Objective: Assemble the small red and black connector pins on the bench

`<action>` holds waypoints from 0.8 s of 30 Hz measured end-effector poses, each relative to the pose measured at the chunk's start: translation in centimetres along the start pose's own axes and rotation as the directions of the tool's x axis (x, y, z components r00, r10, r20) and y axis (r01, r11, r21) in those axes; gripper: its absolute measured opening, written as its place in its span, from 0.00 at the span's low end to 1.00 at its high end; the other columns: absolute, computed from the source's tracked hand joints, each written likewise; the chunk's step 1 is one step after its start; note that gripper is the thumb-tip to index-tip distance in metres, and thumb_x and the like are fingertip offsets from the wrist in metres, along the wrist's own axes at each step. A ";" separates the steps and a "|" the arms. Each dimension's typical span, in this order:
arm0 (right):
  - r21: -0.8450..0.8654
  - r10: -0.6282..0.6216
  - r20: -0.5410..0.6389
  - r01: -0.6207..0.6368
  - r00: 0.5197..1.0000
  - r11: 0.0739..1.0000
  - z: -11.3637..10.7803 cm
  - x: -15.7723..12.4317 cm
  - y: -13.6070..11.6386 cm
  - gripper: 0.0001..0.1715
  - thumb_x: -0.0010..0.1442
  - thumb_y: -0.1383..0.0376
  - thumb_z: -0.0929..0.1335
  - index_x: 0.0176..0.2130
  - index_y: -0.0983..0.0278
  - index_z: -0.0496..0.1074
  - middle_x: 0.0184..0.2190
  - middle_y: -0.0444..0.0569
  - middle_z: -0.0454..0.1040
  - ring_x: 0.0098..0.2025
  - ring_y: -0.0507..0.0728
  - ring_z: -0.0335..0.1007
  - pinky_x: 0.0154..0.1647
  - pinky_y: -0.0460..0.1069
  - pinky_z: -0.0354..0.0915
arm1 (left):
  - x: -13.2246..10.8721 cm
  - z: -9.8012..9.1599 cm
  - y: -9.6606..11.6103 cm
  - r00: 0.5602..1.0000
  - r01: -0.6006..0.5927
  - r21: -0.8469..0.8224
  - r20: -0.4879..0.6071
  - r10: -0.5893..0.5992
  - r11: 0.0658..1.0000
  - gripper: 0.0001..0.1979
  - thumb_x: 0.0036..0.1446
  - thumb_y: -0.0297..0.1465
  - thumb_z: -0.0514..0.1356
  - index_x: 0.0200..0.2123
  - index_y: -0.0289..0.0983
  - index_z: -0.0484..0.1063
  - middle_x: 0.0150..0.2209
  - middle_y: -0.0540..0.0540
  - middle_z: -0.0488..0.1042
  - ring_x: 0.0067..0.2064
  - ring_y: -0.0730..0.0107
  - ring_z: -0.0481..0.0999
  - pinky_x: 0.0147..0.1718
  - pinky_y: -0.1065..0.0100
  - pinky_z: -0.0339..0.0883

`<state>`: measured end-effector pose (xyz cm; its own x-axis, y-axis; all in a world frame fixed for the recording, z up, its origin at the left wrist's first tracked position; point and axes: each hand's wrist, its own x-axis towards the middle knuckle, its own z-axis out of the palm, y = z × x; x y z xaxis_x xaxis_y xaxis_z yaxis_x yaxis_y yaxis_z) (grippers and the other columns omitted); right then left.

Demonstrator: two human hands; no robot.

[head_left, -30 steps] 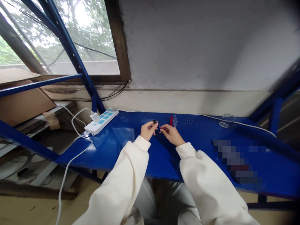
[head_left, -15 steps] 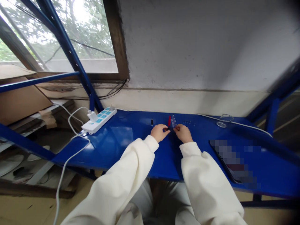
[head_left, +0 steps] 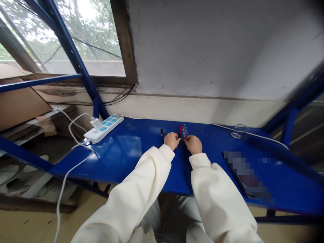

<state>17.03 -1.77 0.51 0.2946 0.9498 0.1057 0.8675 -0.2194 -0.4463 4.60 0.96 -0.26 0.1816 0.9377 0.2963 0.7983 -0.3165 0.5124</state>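
Head view: I see both hands resting on the blue bench [head_left: 131,152], close together near its far edge. Left hand [head_left: 172,140] sits at 12 o'clock from my seat, fingers curled, tips at the base of the red piece [head_left: 180,129]. Right hand [head_left: 193,144] lies just beside it at 1 o'clock, fingertips directed at the clear pieces [head_left: 184,131]. I cannot tell whether either hand grips anything; the parts are too small and the fingertips hide the contact.

Red piece stands upright, touching or just beside the clear pieces on its right. A small black piece [head_left: 161,131] stands upright at 11 o'clock, apart from the left hand. A row of small dark parts [head_left: 201,131] lies at 1 o'clock, beyond the right hand.

Power strip [head_left: 104,128] lies at 10 o'clock on the bench corner, a white plug and cable [head_left: 76,161] attached, the cable hanging off the near-left edge. A clear ring [head_left: 239,130] rests at 2 o'clock on a thin white wire. Both sleeves [head_left: 141,189] are white.
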 end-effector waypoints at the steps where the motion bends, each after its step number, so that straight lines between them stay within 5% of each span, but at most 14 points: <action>1: 0.000 0.000 0.001 0.000 1.000 1.000 0.0 0.0 0.0 0.13 0.52 0.58 0.65 0.35 0.62 0.72 0.32 0.51 0.75 0.37 0.57 0.71 0.32 0.46 0.60 | 0.0 0.1 -0.1 1.000 0.006 -0.003 0.006 -0.006 1.000 0.08 0.49 0.36 0.59 0.27 0.37 0.74 0.30 0.45 0.73 0.32 0.69 0.70 0.31 0.70 0.60; 13: -0.028 -0.014 0.012 0.015 1.000 0.999 -0.5 -0.7 -0.5 0.15 0.52 0.57 0.65 0.36 0.63 0.71 0.32 0.54 0.74 0.36 0.59 0.71 0.31 0.48 0.61 | -0.5 -0.8 0.4 0.999 -0.015 -0.028 -0.047 0.014 0.999 0.10 0.46 0.38 0.61 0.26 0.35 0.71 0.29 0.44 0.71 0.37 0.61 0.70 0.41 0.60 0.56; 17: -0.113 0.004 0.029 -0.001 1.000 0.994 -1.4 -1.5 -1.1 0.17 0.52 0.57 0.65 0.38 0.65 0.69 0.33 0.57 0.73 0.36 0.60 0.71 0.31 0.49 0.61 | -2.0 -2.6 -0.2 0.973 -0.128 -0.257 -0.218 0.071 0.958 0.13 0.50 0.34 0.59 0.39 0.37 0.67 0.40 0.42 0.68 0.37 0.68 0.69 0.41 0.64 0.60; 21: -0.154 -0.022 0.044 0.028 0.999 0.988 -1.8 -2.2 -1.9 0.15 0.55 0.56 0.63 0.33 0.66 0.70 0.31 0.57 0.73 0.35 0.61 0.71 0.31 0.50 0.61 | -2.9 -4.1 -1.8 0.896 -0.060 -0.553 -0.398 -0.200 0.831 0.28 0.49 0.31 0.58 0.54 0.39 0.52 0.55 0.38 0.57 0.28 0.79 0.68 0.36 0.69 0.65; 24: -0.137 -0.092 0.060 0.099 0.994 0.986 -1.5 -2.4 -2.4 0.17 0.55 0.55 0.62 0.28 0.65 0.71 0.28 0.56 0.73 0.33 0.60 0.71 0.30 0.49 0.60 | -2.5 -4.4 -3.2 0.890 0.070 -0.756 -0.247 -0.383 0.651 0.36 0.48 0.29 0.59 0.57 0.42 0.43 0.60 0.35 0.46 0.28 0.80 0.70 0.29 0.72 0.67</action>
<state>14.90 -3.89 2.68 0.1890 0.9776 0.0923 0.9392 -0.1525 -0.3077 -0.92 -0.96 0.88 -0.2858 0.9204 0.2667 0.0986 -0.2486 0.9636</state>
